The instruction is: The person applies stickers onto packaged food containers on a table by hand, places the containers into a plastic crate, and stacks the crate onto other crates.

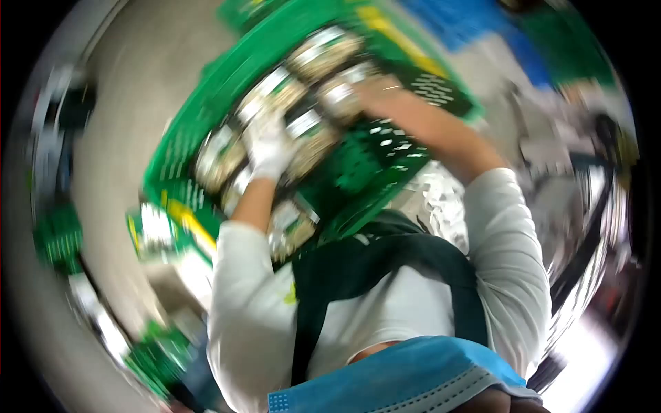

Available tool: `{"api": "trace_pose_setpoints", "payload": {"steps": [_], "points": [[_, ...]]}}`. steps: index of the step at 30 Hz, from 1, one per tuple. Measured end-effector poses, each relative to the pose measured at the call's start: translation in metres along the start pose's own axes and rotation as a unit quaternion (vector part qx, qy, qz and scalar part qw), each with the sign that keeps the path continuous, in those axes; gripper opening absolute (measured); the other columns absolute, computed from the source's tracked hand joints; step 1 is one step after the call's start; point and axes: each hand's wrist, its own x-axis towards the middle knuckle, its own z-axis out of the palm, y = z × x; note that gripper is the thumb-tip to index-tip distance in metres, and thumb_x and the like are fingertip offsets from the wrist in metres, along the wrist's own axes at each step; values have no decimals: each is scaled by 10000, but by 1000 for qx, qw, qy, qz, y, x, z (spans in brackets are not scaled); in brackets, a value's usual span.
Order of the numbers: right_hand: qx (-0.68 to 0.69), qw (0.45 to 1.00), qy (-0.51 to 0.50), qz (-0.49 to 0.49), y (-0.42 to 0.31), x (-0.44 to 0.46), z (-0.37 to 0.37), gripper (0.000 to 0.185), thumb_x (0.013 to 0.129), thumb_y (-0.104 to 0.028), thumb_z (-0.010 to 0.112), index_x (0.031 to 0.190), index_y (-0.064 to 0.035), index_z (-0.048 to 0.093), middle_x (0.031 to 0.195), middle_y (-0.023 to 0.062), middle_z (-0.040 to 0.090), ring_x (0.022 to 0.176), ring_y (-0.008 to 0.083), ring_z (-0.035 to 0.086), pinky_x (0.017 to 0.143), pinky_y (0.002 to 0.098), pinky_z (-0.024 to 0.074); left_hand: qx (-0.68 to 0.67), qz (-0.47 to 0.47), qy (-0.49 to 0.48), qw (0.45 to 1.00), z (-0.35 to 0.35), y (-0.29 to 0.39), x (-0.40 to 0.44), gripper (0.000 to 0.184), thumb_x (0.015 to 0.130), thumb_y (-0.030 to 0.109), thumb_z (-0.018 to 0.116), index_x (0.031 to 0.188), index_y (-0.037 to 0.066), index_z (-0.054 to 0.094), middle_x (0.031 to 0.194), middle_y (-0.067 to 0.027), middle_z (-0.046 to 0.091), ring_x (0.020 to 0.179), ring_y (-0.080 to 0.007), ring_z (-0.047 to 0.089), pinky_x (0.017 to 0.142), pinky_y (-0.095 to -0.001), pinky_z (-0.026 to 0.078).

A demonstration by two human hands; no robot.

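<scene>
A large green crate (162, 155) with yellow strips holds several round clear packs with white labels, such as the pack (325, 51) near its far side. My left hand (270, 146), in a white glove, lies over the packs at the middle left, its fingers smeared by motion. At the upper right of the group, my right hand (375, 95) reaches onto a labelled pack (339, 98). Blur hides the fingers of this hand too. Bare green crate floor shows below and to the right of the packs.
Blue crates (458, 24) stand beyond the far right side. Other green crates (162, 358) are at the lower left, on the grey floor (124, 103). White crumpled material (444, 203) lies right of the crate. A blue mask (399, 375) shows at the bottom.
</scene>
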Motion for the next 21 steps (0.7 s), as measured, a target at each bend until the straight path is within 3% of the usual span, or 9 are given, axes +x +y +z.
{"api": "trace_pose_setpoints", "payload": {"steps": [1, 5, 10, 13, 16, 17, 19, 20, 21], "points": [[16, 996, -15, -82, -3, -42, -41, 595, 655, -486, 579, 1136, -147, 491, 1074, 108, 561, 951, 265, 557, 776, 367, 446, 23, 13, 74, 997, 1, 5, 7, 767, 637, 447, 664, 1225, 48, 375, 1241, -165, 402, 1137, -292, 381, 968, -381, 280], [244, 877, 402, -103, 50, -148, -14, 477, 680, -365, 605, 1057, -94, 495, 924, 114, 597, 837, 311, 568, 712, 399, 458, 39, 64, 30, 997, -7, 0, 27, 685, 772, 511, 451, 1248, 25, 364, 1267, -199, 371, 1160, -340, 351, 981, -389, 266], [329, 798, 464, 199, 90, -330, 106, 392, 731, -335, 585, 1024, -87, 512, 928, 103, 598, 853, 288, 565, 712, 379, 452, 9, 97, 56, 994, -117, 74, 97, 564, 846, 367, 462, 1248, -13, 353, 1269, -209, 371, 1165, -317, 365, 966, -332, 292], [334, 697, 450, 447, 57, -475, 183, 401, 726, -345, 595, 1031, -94, 526, 965, 101, 582, 894, 283, 549, 749, 372, 442, -170, 329, 144, 918, -182, 231, 63, 439, 865, 223, 455, 1218, -30, 387, 1229, -202, 423, 1118, -303, 427, 946, -339, 325], [217, 520, 423, 710, -12, -629, 264, 337, 716, -314, 607, 969, -94, 572, 950, 103, 581, 900, 283, 544, 763, 366, 445, -332, 529, -23, 780, -156, 374, 6, 314, 858, 80, 459, 1149, -36, 451, 1197, -160, 468, 1091, -245, 460, 938, -319, 341], [269, 367, 418, 786, -44, -678, 280, 313, 723, -291, 593, 971, -101, 576, 952, 119, 582, 892, 288, 548, 769, 365, 444, -342, 599, -67, 721, -139, 423, -26, 281, 852, 48, 463, 1120, -38, 474, 1187, -146, 479, 1088, -226, 464, 937, -311, 343], [86, 307, 409, 855, -109, -798, 386, 332, 750, -291, 529, 998, -71, 563, 919, 161, 596, 863, 317, 564, 750, 386, 446, -351, 628, -296, 628, -130, 514, -145, 231, 840, 39, 485, 1056, -35, 520, 1138, -133, 513, 1073, -186, 469, 932, -294, 343], [225, 214, 255, 916, -148, -849, 394, 358, 753, -309, 512, 966, -29, 575, 896, 180, 602, 854, 337, 567, 740, 395, 450, -355, 635, -433, 532, -115, 556, -199, 258, 839, 55, 483, 1080, -32, 514, 1136, -119, 517, 1065, -166, 470, 922, -279, 346], [124, 110, 190, 968, -191, -885, 447, 379, 737, -351, 504, 847, -7, 616, 833, 191, 608, 813, 340, 580, 751, 377, 445, -287, 623, -518, 511, -114, 585, -261, 311, 839, 80, 479, 1130, -30, 484, 1148, -114, 508, 1063, -163, 471, 910, -271, 352]]}}
